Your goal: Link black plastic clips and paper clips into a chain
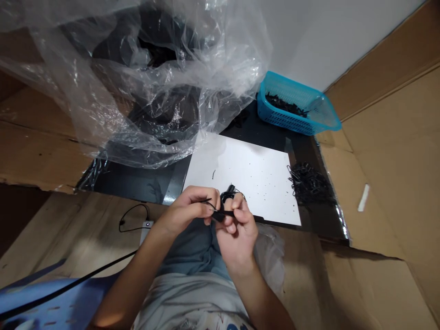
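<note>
Both hands meet at the near edge of the white sheet. The left hand and the right hand pinch one small black piece between the fingertips; its long axis runs from 9 to 3 o'clock. The pile of black pieces lies at 2 o'clock, nearer to the right hand.

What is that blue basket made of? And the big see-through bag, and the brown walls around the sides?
The blue rectangular mesh basket looks like moulded plastic: even bright colour, rows of small holes. The big clear crinkled bag seems to be thin plastic film, shiny and wrinkled. The brown flat walls look like matte cardboard, with creases and a torn edge.
</note>
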`<state>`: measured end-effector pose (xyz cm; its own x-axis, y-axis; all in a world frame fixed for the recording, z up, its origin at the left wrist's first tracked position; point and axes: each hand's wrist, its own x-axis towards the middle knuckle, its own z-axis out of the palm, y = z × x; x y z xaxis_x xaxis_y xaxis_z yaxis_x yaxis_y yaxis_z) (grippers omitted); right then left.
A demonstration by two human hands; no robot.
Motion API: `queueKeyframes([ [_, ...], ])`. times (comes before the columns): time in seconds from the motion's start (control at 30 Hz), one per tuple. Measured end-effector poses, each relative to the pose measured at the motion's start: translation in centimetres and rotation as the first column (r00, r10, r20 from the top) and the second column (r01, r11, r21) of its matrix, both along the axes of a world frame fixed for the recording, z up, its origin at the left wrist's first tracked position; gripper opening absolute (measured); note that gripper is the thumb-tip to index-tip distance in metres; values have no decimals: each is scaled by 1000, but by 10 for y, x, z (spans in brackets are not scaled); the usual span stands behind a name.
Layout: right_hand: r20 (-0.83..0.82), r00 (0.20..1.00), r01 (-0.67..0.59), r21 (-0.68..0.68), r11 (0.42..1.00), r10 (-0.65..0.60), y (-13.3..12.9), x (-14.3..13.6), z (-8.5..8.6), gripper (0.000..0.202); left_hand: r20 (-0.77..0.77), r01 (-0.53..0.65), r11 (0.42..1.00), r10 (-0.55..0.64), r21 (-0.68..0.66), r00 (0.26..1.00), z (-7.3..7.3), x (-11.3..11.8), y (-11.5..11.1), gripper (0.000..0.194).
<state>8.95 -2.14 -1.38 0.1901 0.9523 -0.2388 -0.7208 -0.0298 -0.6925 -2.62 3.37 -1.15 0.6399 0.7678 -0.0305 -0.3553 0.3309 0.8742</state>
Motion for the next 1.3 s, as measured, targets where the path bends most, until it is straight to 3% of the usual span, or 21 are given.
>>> queueKeyframes([
  [0.17,37,999,15,98,995,-19,-1,10,5,11,10,-1,1000,1,-17,1000,1,1,1,20],
  [0.3,222,966,78,241,967,-133,-11,26,5,7,5,-11,1000,12,-7,1000,3,1,1,19],
  [0.37,358,902,128,315,940,-243,-17,37,2,9,5,-19,1000,19,4,1000,3,1,1,19],
  [0.43,532,738,203,412,888,-415,-23,51,-1,12,8,-30,999,29,17,1000,2,1,1,19],
  [0.5,733,452,204,470,859,-509,-28,69,-3,15,7,-49,998,49,33,999,2,1,0,20],
  [0.57,904,156,85,388,918,-397,-32,86,-3,13,5,-71,996,71,51,997,0,1,-2,22],
  [0.6,951,46,13,305,952,-305,-35,95,-2,10,0,-80,995,80,60,997,0,2,-2,22],
  [0.67,984,-65,-78,159,984,-165,-42,107,0,4,-38,-88,992,91,92,995,-1,2,-4,23],
  [0.7,989,-55,-82,134,988,-138,-46,110,0,3,-74,-85,990,94,114,993,-1,3,-4,23],
  [0.77,985,72,-3,157,988,-157,-51,112,0,10,-162,-60,984,87,165,983,1,4,-6,23],
  [0.87,891,322,116,300,947,-321,-48,100,2,20,-258,7,971,57,238,964,8,8,-7,20],
  [0.93,827,404,81,394,916,-391,-36,89,5,19,-283,51,960,29,274,959,14,11,-8,19],
  [1.0,808,494,-64,401,914,-320,-21,79,9,19,-293,81,956,5,280,956,19,13,-9,19],
  [1.07,795,588,-248,352,903,-149,-9,73,11,20,-290,90,962,-11,258,957,24,16,-10,20],
  [1.13,745,667,-342,318,884,-10,-2,71,11,17,-293,88,966,-13,244,956,27,16,-10,21],
  [1.2,675,737,-303,301,904,22,-2,72,10,12,-316,78,966,4,245,949,28,15,-10,21],
  [1.3,594,804,-148,253,956,-33,-4,74,11,9,-362,39,966,59,257,930,30,11,-9,22],
])
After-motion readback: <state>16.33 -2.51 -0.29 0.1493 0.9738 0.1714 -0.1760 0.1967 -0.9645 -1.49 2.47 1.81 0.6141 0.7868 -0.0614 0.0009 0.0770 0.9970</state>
